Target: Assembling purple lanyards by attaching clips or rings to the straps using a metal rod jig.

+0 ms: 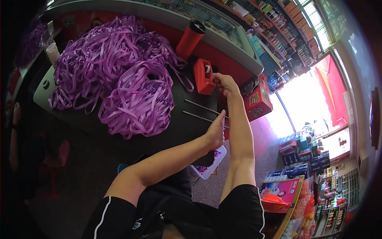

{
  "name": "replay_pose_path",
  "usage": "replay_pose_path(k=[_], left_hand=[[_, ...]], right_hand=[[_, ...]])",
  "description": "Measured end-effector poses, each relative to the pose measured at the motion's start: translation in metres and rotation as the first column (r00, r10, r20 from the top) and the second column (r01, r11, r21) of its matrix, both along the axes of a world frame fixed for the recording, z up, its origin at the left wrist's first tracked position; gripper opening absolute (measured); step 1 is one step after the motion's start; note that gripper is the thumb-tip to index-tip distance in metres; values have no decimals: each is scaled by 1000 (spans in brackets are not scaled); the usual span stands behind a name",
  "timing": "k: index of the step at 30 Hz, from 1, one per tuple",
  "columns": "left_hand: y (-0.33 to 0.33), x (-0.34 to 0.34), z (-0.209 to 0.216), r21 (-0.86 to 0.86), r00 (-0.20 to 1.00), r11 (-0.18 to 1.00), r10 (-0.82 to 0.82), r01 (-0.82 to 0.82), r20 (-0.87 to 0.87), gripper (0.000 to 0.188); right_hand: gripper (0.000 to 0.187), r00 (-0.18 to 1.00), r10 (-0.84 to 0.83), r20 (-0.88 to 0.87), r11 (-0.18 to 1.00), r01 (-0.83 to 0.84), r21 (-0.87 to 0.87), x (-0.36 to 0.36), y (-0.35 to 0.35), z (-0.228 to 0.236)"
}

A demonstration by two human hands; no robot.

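Note:
At the table's right end stands a red tape dispenser [203, 84] with a small white roll in its top. My right hand [226, 84] is at its right side, fingers curled together in a pinch; whatever lies between the fingertips is too small to make out. Lower down, my left hand [216, 133] is seen edge-on with its visible fingers stretched out. It covers part of two thin metal rods [201, 105] that reach past the table edge. A large tangled heap of purple ribbons [99, 59] covers much of the table, with a looped bundle of purple ribbon [137, 99] in front.
A red tumbler [190, 40] with a black lid stands behind the dispenser, by a glass display counter [234, 36]. A red carton [258, 99] is right of the table. Below the table edge, a white bin [221, 157] holds purple scraps. Stacked boxes [298, 155] stand near the bright doorway.

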State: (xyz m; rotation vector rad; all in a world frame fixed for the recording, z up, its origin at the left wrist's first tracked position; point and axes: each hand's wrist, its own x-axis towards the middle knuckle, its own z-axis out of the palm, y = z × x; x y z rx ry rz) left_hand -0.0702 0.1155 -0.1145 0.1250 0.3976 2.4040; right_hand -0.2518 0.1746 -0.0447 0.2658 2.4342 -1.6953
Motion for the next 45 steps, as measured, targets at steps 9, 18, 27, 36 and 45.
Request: replay_pose_path(k=[9,18,27,36,45], left_hand=[[-9,2,10,-43,999,998,41,-40,9,89],[-17,9,24,171,1000,985,13,-11,-16,50],[-8,1,14,302,998,952,54,-46,-17,43],[-7,-2,11,370,999,929,40,-33,-11,41],[-6,-5,4,342,1000,940,22,-18,-7,48]], right_hand=[[18,999,25,30,998,-23,-60,45,5,0],[19,1000,9,-1,996,-9,-94,51,16,-35],[18,993,14,-117,999,-19,-42,47,11,-45],[14,995,-79,-63,996,76,-49,53,-3,-33],[12,992,-91,-88,987,79,-137,38,3,-40]])
